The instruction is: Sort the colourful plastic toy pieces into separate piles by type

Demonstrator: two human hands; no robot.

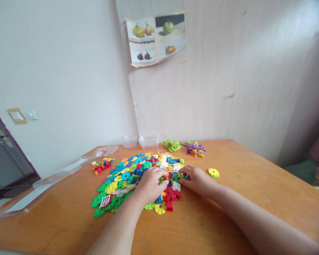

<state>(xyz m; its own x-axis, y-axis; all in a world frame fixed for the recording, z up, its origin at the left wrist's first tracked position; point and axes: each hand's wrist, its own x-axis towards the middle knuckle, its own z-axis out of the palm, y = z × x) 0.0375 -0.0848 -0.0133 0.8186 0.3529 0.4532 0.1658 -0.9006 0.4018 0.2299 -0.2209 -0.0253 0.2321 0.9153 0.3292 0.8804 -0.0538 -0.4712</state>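
Note:
A wide pile of flat plastic building discs and squares (127, 173) in green, blue, yellow, red and white lies on the wooden table (228, 219). My left hand (150, 184) rests on the pile's right part, fingers curled down onto the pieces. My right hand (196, 180) sits beside it, its fingers pinched on small pieces at the pile's edge. What either hand grips is too small to name. A single yellow disc (213, 172) lies apart, to the right of my right hand.
Small built clusters stand behind the pile: a lime green one (171, 144), a purple one (195, 148), a red-orange one (102, 165) at left. A clear plastic lid (55, 177) lies along the table's left edge, clear tubs (138, 141) stand against the wall.

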